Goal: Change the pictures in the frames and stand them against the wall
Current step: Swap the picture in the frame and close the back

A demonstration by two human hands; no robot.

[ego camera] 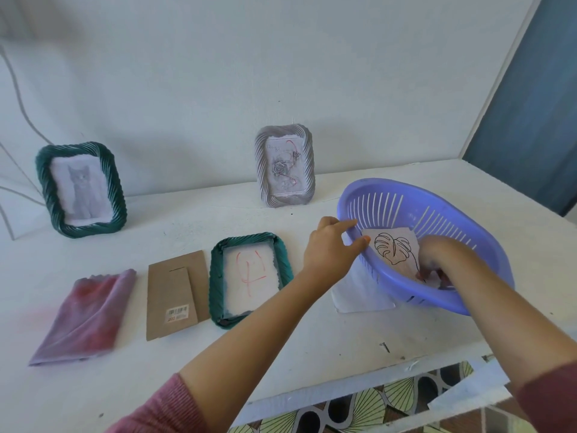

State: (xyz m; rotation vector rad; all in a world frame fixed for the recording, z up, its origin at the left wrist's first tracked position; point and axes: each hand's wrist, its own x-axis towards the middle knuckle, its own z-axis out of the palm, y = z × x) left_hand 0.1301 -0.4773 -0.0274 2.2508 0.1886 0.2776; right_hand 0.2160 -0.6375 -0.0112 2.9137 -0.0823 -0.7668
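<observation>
Two frames standing, third open, replacement picture being fetched.

The green frame with cat picture [81, 189] and the grey frame with rose picture [284, 165] stand against the wall [218, 73]. A second green frame [250, 278] lies face down, open, with a sheet marked in red inside; its cardboard backing [176, 293] lies beside it. The left hand [332, 246] pinches the rim of the tilted purple basket [437, 214]; the right hand [437, 260], inside, grips the leaf drawing [395, 248] at its lower corner. Judged outstanding: insert, close, stand.
</observation>
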